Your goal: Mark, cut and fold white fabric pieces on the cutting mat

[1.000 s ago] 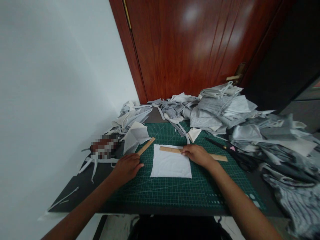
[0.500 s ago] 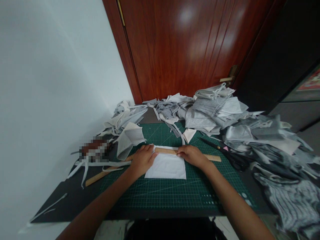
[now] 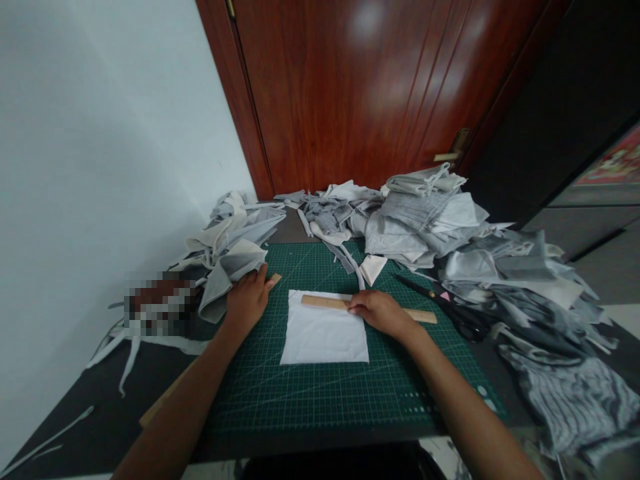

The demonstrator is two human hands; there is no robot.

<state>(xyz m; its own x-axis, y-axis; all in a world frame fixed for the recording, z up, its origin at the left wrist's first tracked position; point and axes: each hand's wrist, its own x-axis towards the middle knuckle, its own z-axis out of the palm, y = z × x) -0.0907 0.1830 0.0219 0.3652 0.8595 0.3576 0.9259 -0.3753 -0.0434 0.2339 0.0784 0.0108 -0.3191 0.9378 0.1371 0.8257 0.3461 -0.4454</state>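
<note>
A white square cloth [image 3: 325,337] lies flat on the green cutting mat [image 3: 310,403]. Across its upper part runs a wooden ruler [image 3: 325,303], which extends past the cloth to the right. My right hand [image 3: 383,312] is closed on this ruler near the cloth's right edge, thumb and fingers pressed together. Off to the left, my left hand [image 3: 247,300] is closed over a second wooden ruler [image 3: 165,400], whose far tip shows beyond the thumb. My forearm hides much of that ruler. Folded grey fabric [image 3: 215,293] lies against the left hand's fingers.
Black scissors [image 3: 450,307] lie on the mat's right side. Piles of grey and white fabric [image 3: 425,220] line the back and right. A small cream piece [image 3: 373,269] rests behind my right hand. White strips [image 3: 130,360] lie at left, by the wall [image 3: 100,167].
My left hand has left the cloth and moved left onto the second ruler, which now lies at a steeper angle. The right hand stays on the first ruler.
</note>
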